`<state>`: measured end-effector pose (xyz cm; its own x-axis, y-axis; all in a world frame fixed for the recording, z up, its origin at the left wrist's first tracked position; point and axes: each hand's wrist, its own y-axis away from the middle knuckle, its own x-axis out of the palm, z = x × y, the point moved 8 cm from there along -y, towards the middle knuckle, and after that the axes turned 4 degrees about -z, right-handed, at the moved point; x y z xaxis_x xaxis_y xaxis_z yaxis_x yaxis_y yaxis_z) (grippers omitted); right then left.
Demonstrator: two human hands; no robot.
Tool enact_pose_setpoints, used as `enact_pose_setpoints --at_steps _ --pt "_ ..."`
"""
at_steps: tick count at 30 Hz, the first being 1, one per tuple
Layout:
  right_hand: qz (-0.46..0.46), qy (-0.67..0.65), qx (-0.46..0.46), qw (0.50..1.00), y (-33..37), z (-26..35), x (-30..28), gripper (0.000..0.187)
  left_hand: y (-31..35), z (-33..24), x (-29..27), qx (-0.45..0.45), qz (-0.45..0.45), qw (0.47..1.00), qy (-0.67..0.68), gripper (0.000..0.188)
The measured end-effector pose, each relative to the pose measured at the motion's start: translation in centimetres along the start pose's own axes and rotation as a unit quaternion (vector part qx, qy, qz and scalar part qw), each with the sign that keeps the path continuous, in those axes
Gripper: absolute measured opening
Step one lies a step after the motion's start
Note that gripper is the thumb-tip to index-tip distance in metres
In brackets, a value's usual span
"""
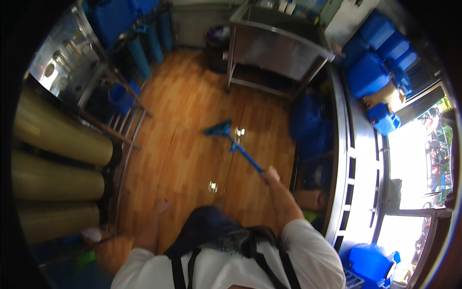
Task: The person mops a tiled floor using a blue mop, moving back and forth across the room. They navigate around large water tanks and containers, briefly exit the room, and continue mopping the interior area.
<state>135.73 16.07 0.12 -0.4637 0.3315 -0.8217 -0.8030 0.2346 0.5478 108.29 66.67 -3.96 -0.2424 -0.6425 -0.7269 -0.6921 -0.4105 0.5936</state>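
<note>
A mop with a blue handle [250, 160] and a flat, darker blue head [219, 128] slants forward and left across the floor. My right hand [270, 175] is closed around the upper part of its handle, with the arm stretched ahead. The mop head lies on the wood-patterned floor [187, 111], some way in front of my legs. By my left side hangs my left hand [163, 206], apart from the mop. Blur hides how its fingers are set, and I see nothing in it.
Large beige cylinders [62, 176] lie beside a metal rack [131, 139] on the left. Ahead stand a stainless steel sink table [274, 53] and a dark bin [216, 50]. Along the right runs a metal counter [361, 178], with blue jugs [368, 74] near its far end.
</note>
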Motion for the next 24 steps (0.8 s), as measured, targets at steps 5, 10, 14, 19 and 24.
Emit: enact_pose_setpoints --at_steps 5,10,14,19,24 --pt "0.107 -0.012 -0.017 0.994 2.9 -13.3 -0.1 0.044 4.6 5.6 4.9 -0.071 0.046 0.996 0.001 0.031" --pt "0.134 0.001 0.004 0.991 13.4 -28.7 -4.3 0.061 9.4 5.2 10.5 -0.042 0.085 0.995 -0.034 0.030" --pt "0.186 0.004 0.078 0.979 23.0 -38.3 -7.3 0.057 10.8 3.5 14.5 -0.017 0.102 0.993 0.056 0.029" --pt "0.234 0.093 0.100 0.963 28.9 -44.1 -9.3 0.056 13.5 2.2 17.6 0.005 0.088 0.987 0.132 0.028" --pt "0.227 0.231 0.082 0.942 29.2 -42.4 -10.6 0.045 18.2 4.6 19.9 0.003 0.048 0.990 0.131 0.027"
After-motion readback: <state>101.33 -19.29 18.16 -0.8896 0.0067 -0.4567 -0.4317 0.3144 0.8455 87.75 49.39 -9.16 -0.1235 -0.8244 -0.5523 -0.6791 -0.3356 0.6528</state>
